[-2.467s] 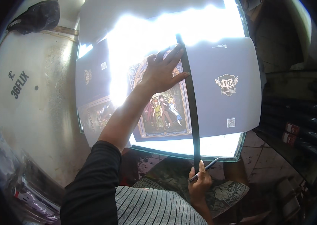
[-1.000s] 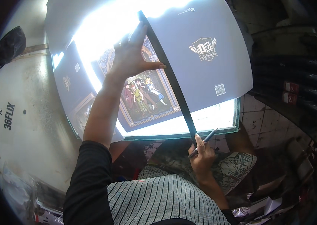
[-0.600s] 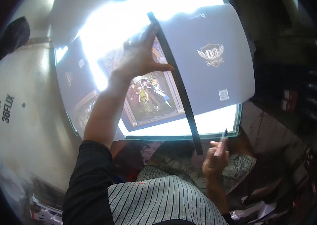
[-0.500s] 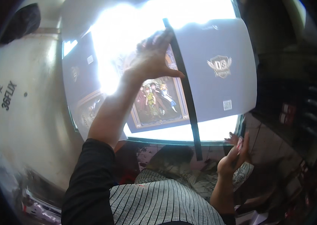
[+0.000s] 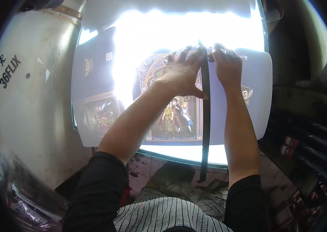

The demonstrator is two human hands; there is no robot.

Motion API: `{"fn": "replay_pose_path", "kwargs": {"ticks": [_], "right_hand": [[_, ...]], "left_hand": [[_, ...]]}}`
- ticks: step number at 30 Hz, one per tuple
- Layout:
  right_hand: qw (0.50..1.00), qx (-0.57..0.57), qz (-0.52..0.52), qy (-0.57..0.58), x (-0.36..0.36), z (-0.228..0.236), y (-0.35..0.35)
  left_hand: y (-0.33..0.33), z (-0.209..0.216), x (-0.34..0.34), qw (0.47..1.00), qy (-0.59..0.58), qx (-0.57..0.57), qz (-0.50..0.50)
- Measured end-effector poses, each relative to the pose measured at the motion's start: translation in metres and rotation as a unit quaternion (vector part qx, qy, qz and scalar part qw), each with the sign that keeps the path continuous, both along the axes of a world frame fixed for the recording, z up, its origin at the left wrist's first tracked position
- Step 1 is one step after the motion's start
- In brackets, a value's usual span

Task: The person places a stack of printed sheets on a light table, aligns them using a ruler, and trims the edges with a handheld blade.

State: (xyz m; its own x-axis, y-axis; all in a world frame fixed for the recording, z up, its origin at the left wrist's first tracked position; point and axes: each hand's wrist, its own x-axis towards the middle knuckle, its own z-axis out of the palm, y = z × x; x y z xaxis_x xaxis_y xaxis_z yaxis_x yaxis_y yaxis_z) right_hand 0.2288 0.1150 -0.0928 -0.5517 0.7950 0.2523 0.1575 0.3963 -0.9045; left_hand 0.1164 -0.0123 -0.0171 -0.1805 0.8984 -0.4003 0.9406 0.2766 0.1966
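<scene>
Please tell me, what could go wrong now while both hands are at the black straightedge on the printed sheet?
1. The left hand presses only the far part of the black straightedge; its near end hangs past the lit table edge, so it may pivot off its line.
2. The right hand works at the far end close to the left fingers; whatever small tool it holds could catch them.
3. Glare washes out the far part of the printed sheet, which may hide marks there.

Backlit glass table (image 5: 179, 152), printed sheet (image 5: 93, 89), black ruler (image 5: 205, 116)
</scene>
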Motion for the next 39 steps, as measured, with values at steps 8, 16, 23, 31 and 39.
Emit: {"fn": "replay_pose_path", "kwargs": {"ticks": [8, 16, 23, 31, 39], "right_hand": [[0.994, -0.096, -0.002, -0.055, 0.089, 0.026, -0.084], [0.970, -0.143, -0.001, -0.198, 0.279, 0.085, -0.262], [0.943, -0.095, -0.092, -0.305, 0.243, 0.066, -0.304], [0.959, -0.098, -0.044, -0.263, 0.234, 0.052, -0.323], [0.946, -0.160, -0.057, -0.277, 0.231, 0.051, -0.325]], "left_hand": [[0.002, -0.006, 0.000, 1.000, 0.008, -0.013, -0.011], [-0.001, -0.015, -0.006, 0.999, 0.035, 0.040, -0.011], [-0.012, -0.036, -0.021, 0.989, 0.043, 0.121, -0.076], [-0.017, -0.038, -0.033, 0.980, -0.023, 0.172, -0.100], [-0.018, -0.040, -0.036, 0.975, -0.035, 0.198, -0.096]]}}
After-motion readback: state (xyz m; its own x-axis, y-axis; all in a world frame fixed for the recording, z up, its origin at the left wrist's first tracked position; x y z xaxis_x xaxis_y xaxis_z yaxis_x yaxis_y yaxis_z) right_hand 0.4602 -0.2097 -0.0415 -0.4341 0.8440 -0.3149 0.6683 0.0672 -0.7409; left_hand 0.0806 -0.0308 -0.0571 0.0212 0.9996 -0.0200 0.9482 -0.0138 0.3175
